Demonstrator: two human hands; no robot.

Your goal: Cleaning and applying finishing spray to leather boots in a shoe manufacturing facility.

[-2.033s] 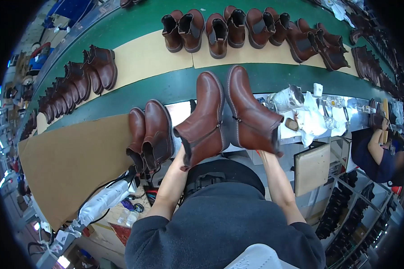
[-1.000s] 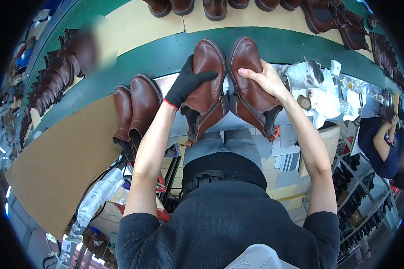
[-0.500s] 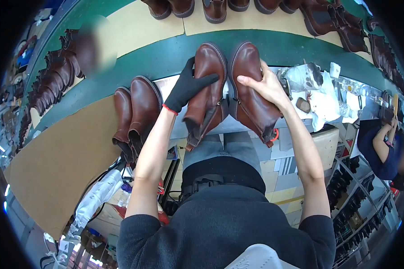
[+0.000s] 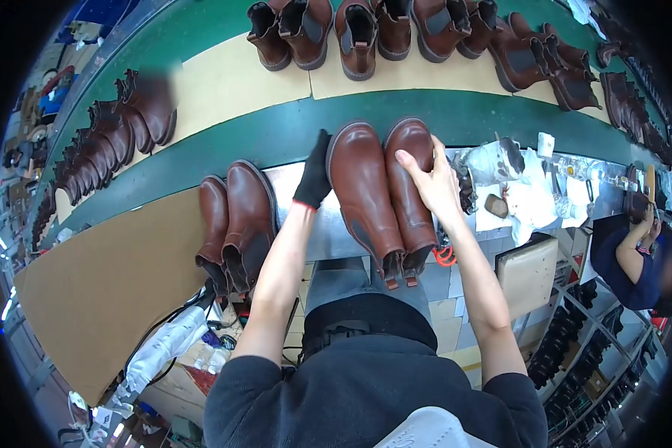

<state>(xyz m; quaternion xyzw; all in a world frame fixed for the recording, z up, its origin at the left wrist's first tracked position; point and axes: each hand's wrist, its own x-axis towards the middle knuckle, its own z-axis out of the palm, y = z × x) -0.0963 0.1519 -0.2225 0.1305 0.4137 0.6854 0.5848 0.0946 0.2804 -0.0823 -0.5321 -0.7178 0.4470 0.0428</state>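
Note:
A pair of brown leather ankle boots is held side by side before me, toes away and shaft openings toward my body. My left hand (image 4: 316,175), in a black glove with a red cuff edge, presses against the outer side of the left boot (image 4: 362,183); its fingertips are partly hidden there. Bare, my right hand (image 4: 437,185) grips the right boot (image 4: 411,179), thumb over the upper and fingers along the outer side. The boots touch along their inner sides. To the left, another brown pair (image 4: 248,213) stands on the cardboard's edge.
Rows of brown boots (image 4: 358,41) line the green conveyor (image 4: 291,127) ahead. On the metal bench at right lie stained cloths (image 4: 530,201), a brown block (image 4: 496,205) and bottles. Cardboard (image 4: 112,276) covers the left. A co-worker (image 4: 631,254) sits far right, by a rack of dark shoes (image 4: 597,336).
Both boots have turned upright and come together, uppers facing up. My left thumb has left the upper, the hand shifting to the outer side. The view has tilted, showing more of the far row.

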